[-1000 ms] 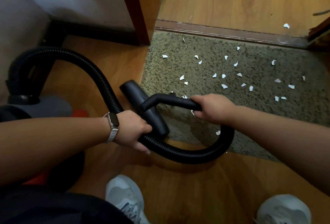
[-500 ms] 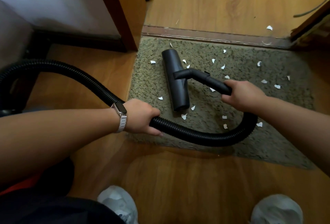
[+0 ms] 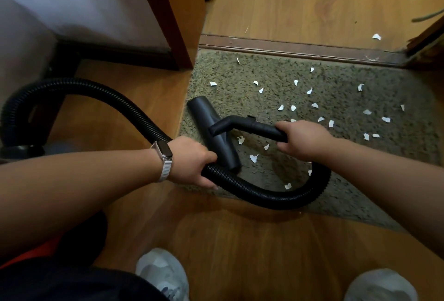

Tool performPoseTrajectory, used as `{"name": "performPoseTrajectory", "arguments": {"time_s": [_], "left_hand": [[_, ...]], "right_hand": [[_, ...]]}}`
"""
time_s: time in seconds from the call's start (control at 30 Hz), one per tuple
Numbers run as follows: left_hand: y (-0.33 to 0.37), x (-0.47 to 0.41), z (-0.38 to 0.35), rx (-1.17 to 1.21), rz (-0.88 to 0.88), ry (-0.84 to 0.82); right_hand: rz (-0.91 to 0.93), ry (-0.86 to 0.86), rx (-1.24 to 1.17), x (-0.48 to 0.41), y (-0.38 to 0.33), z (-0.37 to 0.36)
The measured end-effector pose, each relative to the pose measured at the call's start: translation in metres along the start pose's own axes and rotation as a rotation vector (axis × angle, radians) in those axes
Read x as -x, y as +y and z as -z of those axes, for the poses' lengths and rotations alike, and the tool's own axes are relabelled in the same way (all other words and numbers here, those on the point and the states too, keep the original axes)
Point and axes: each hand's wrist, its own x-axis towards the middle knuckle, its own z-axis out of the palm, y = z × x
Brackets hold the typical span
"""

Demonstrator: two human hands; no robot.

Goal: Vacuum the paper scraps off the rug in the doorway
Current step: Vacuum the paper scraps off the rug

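Note:
A shaggy grey-green rug (image 3: 336, 79) lies across the doorway, strewn with several white paper scraps (image 3: 314, 105). The black vacuum floor nozzle (image 3: 204, 118) rests on the rug's left part, lengthwise away from me. My right hand (image 3: 304, 138) grips the black handle tube (image 3: 254, 126) joined to the nozzle. My left hand (image 3: 192, 160) grips the ribbed black hose (image 3: 259, 192), which loops on the floor in front of me and arches off to the left. Scraps lie right of the nozzle and under the hose loop.
A wooden door frame post (image 3: 173, 12) stands at the rug's far left corner, a brown threshold strip (image 3: 300, 49) behind the rug. The vacuum body (image 3: 19, 151) sits at the left edge. One scrap (image 3: 376, 36) lies on the floor beyond the threshold. My two shoes (image 3: 163, 274) stand on the wood floor.
The nozzle went forward over the rug and has now come back toward me and to the left. Both hands keep their grips.

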Motion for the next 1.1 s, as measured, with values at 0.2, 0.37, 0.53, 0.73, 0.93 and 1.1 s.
{"name": "performPoseTrajectory", "arguments": {"time_s": [0.2,0.37,0.53,0.73,0.93,1.1], "left_hand": [[0.002,-0.004,-0.006,0.037,0.018,0.025],[0.000,-0.016,-0.003,0.039,0.017,0.052],[-0.012,-0.026,0.009,0.009,0.011,0.003],[-0.012,-0.035,0.022,-0.062,0.001,-0.080],[-0.002,-0.029,0.014,-0.027,0.037,-0.051],[0.000,-0.013,0.013,-0.032,0.050,-0.056]], "right_hand": [[-0.063,0.013,-0.018,0.003,0.020,0.009],[-0.114,0.046,-0.024,0.009,0.039,0.012],[-0.156,0.073,-0.040,0.015,0.046,0.013],[-0.144,0.071,-0.032,0.014,0.043,0.014],[-0.068,0.030,0.012,0.006,0.027,0.008],[0.027,0.022,0.028,-0.001,0.005,0.007]]}}
